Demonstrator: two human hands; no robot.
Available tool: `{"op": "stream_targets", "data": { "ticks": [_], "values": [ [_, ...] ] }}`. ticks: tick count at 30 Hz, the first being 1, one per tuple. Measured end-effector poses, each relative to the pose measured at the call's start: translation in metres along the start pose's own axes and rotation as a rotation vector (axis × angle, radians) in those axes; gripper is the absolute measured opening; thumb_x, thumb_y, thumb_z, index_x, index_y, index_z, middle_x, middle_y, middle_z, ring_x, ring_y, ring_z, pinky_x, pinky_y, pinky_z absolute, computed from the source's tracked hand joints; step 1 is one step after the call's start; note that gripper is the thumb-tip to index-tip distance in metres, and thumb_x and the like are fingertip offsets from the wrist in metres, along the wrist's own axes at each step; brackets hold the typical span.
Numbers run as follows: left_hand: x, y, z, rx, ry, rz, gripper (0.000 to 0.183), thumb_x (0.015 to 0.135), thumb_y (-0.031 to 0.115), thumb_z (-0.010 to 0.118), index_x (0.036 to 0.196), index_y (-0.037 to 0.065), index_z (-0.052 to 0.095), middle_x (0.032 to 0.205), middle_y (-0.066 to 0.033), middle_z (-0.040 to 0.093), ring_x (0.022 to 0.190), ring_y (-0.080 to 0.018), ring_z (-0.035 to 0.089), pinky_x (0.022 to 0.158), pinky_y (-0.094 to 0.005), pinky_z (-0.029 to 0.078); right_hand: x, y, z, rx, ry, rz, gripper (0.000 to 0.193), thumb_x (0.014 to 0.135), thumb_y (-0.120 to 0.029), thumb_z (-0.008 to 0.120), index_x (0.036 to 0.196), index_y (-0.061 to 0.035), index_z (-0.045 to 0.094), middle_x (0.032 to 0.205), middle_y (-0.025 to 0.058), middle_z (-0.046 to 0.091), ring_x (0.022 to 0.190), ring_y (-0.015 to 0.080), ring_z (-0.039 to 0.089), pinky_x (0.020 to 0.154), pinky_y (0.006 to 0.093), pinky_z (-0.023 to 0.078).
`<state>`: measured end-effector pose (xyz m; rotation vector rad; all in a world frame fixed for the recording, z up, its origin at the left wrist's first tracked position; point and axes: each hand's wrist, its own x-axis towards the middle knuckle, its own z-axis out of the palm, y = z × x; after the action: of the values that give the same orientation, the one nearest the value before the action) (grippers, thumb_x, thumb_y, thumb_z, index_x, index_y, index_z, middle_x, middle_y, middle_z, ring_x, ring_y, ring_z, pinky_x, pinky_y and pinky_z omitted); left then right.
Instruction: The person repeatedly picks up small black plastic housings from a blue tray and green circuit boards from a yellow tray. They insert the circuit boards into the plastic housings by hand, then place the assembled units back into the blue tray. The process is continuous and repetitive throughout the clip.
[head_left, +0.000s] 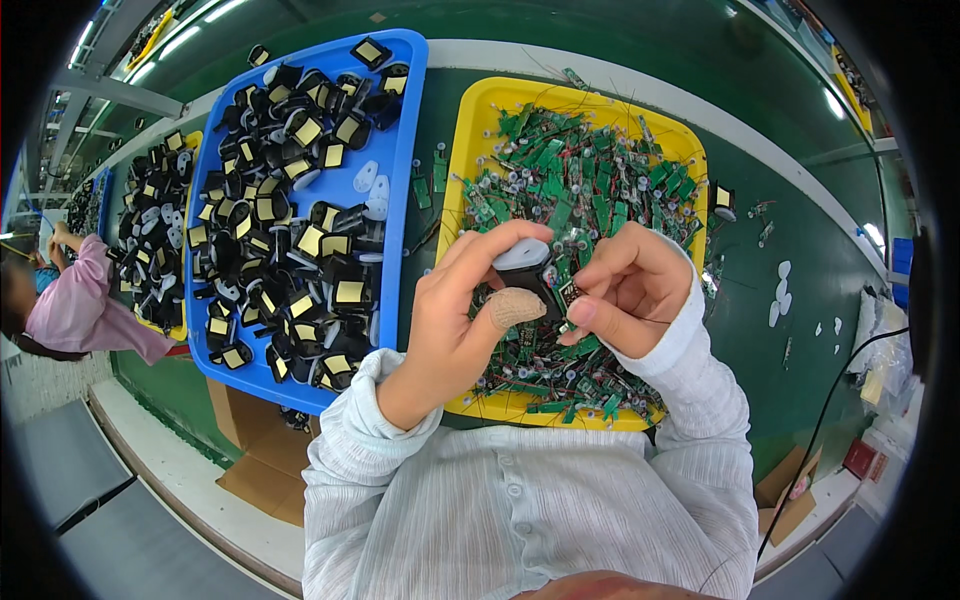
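My left hand (445,315) is closed around a small black plastic housing (540,281) with a pale grey rounded end. A tan bandage (517,306) wraps the thumb of that hand. Beside the housing's open side, my right hand (645,285) pinches a small circuit board (571,293) between thumb and fingers. The board is at the housing's edge; how far it sits inside is hidden. Below both hands stands a yellow tray (462,150) heaped with green circuit boards (600,190) and thin wires.
To the left, a blue tray (408,150) holds many black housings (300,240) with cream pads. Loose white oval pieces (783,285) and a black housing (722,200) lie on the green table (830,330) at right. A co-worker in pink (85,300) sits far left. Cardboard (265,460) stands below.
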<state>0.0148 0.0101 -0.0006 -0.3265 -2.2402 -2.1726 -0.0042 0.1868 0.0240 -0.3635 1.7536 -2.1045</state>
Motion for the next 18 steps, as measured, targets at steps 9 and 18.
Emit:
{"op": "stream_targets", "data": {
  "ticks": [9, 18],
  "values": [
    [0.0011, 0.0018, -0.0015, 0.117, 0.009, 0.061, 0.039, 0.073, 0.016, 0.064, 0.108, 0.001, 0.055, 0.095, -0.0099, 0.059, 0.074, -0.0192, 0.053, 0.064, -0.0268, 0.042, 0.0004, -0.0022, -0.0007, -0.005, -0.015, 0.055, 0.017, 0.075, 0.001, 0.062, 0.082, -0.0003, 0.047, 0.071, 0.0059, 0.050, 0.062, 0.0099, 0.055, 0.054, 0.0278, 0.056],
    [0.0081, 0.0062, -0.0046, 0.407, 0.019, 0.317, 0.040, 0.065, 0.012, 0.065, 0.103, 0.001, 0.058, 0.085, -0.0102, 0.061, 0.072, -0.0246, 0.053, 0.064, -0.0319, 0.043, 0.0073, -0.0050, -0.0056, 0.081, -0.139, 0.334, 0.016, 0.079, -0.005, 0.058, 0.074, -0.0012, 0.043, 0.070, 0.0018, 0.044, 0.063, 0.0066, 0.051, 0.055, 0.0271, 0.056]
  ]
}}
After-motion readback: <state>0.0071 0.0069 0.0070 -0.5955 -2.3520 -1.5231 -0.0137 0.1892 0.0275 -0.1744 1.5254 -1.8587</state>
